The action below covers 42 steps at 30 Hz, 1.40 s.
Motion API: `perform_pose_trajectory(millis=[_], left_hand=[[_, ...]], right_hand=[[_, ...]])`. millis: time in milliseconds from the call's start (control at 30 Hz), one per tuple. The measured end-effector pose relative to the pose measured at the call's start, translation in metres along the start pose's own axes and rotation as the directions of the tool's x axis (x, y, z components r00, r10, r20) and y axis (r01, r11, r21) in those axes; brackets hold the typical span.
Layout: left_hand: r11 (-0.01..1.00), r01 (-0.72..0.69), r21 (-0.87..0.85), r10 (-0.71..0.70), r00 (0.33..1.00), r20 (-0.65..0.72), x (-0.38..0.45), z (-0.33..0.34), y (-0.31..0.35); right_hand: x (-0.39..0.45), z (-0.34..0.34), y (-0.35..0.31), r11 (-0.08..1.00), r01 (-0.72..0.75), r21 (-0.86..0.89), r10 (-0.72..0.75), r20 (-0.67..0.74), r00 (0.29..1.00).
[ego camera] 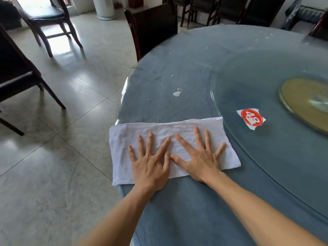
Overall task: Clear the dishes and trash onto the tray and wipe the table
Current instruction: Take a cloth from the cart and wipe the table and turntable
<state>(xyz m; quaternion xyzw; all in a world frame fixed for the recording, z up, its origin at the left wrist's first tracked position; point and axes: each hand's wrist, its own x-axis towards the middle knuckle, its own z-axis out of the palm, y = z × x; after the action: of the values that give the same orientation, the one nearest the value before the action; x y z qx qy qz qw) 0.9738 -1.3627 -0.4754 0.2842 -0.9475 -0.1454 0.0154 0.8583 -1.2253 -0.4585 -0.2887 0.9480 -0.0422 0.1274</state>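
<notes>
Both hands, left hand (pixel 150 166) and right hand (pixel 202 162), press the cloth (pixel 159 128) flat, fingers spread. Push forward with even pressure across the white spill (pixel 177 93) on the desk (pixel 186 71).

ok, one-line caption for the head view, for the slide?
Both hands, left and right, press a white cloth flat at the blue table's edge, white spill ahead.

Bright daylight enters at the upper left, glaring off the pale glossy tiled floor (pixel 58 96). Frame edges curve; the right edge blurs.
</notes>
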Motion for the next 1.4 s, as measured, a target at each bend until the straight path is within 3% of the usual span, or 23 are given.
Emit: perform_pose_trajectory(millis=[800, 1400], left_hand=[[0.974, -0.221, -0.041, 0.223, 0.974, 0.046, 0.201, -0.019, -0.035], [0.925, -0.379, 0.012, 0.378, 0.925, 0.048, 0.408, -0.027, -0.022]], right_hand=[[0.16, -0.029, -0.042, 0.969, -0.24, 0.062, 0.242, -0.021, 0.97], [0.335, -0.065, -0.036, 0.92, -0.374, 0.117, 0.381, -0.04, 0.924]])
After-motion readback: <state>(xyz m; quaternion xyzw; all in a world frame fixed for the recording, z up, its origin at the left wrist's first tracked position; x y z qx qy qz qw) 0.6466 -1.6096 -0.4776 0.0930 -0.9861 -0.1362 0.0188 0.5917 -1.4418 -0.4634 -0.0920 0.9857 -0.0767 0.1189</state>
